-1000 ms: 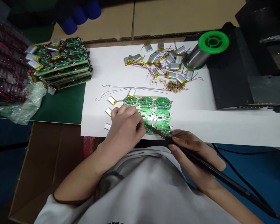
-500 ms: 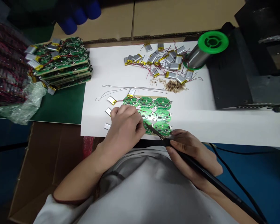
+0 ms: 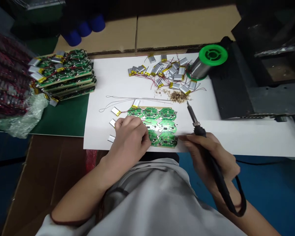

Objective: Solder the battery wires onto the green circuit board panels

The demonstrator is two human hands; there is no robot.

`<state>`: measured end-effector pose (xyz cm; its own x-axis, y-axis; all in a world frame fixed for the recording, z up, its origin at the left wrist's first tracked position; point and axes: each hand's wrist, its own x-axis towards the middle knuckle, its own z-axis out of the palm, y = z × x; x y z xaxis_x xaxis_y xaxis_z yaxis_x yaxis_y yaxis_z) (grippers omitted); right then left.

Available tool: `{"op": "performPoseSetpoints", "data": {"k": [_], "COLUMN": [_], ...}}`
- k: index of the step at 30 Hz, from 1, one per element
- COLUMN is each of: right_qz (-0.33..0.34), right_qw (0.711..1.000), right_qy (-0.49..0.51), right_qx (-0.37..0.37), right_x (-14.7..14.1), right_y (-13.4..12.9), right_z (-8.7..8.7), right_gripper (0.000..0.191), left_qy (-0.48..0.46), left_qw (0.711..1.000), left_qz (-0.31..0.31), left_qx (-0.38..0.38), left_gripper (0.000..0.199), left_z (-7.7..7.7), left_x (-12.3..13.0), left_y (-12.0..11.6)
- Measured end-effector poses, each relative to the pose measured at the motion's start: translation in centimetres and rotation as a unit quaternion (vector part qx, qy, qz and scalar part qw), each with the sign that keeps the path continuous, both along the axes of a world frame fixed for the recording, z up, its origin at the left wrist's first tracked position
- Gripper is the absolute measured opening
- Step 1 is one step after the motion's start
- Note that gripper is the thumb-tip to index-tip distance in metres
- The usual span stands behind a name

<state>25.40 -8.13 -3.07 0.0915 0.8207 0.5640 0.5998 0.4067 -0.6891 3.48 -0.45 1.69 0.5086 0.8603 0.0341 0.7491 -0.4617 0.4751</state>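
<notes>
White paper (image 3: 236, 137) holds circuit boards (image 3: 167, 127) beneath a closed left hand (image 3: 132, 135); right hand (image 3: 212, 154) grips soldering iron (image 3: 199, 131).

The right hand (image 3: 212, 154) grips a soldering iron (image 3: 198, 130), its tip near the brown crumbs (image 3: 179, 97); the left hand (image 3: 132, 136) covers the near left part of the green circuit panel (image 3: 167, 126) on white paper (image 3: 201, 108).
</notes>
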Motion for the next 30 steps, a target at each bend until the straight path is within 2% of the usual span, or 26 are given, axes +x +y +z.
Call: {"op": "performPoseSetpoints", "data": {"k": [2, 4, 9, 12, 20, 24, 27, 30], "right_qz": [0.014, -0.001, -0.054, -0.065, -0.066, -0.056, -0.041, -0.031], "right_qw": [1.000, 1.000, 0.998, 0.998, 0.996, 0.997, 0.996, 0.996], "right_qy": [0.002, 0.004, -0.025, -0.013, 0.038, 0.053, 0.073, 0.083], "right_qx": [-0.011, -0.013, 0.007, -0.012, -0.047, -0.026, -0.011, -0.008], "right_x": [0.4, 0.9, 2.3, 2.7, 3.2, 3.3, 3.2, 3.2], "right_y": [0.7, 1.5, 3.6, 4.5, 4.4, 4.3, 4.2, 4.2], "right_z": [0.0, 0.2, 0.7, 0.8, 0.3, 0.3, 0.4, 0.2], "right_gripper": [0.048, 0.046, 0.025, 0.015, 0.015, 0.019, 0.021, 0.021], "left_qy": [0.001, -0.002, -0.031, -0.034, 0.002, -0.003, -0.032, -0.050], "left_qw": [1.000, 1.000, 0.999, 0.999, 0.999, 1.000, 0.999, 0.998], "left_qz": [-0.005, -0.008, 0.007, 0.018, 0.006, -0.004, 0.007, 0.028], "left_qx": [0.006, 0.010, 0.008, 0.025, 0.044, 0.029, 0.001, 0.011], "left_gripper": [0.019, 0.018, 0.017, 0.020, 0.024, 0.025, 0.022, 0.020], "left_z": [0.1, 0.2, -0.3, -0.8, -0.5, 0.1, 0.7, 1.8], "left_x": [-0.1, -0.1, -0.3, -0.4, -0.2, -1.0, -2.0, -2.1], "left_y": [0.0, 0.0, -0.2, -0.2, -0.2, -0.1, 0.9, 3.7]}}
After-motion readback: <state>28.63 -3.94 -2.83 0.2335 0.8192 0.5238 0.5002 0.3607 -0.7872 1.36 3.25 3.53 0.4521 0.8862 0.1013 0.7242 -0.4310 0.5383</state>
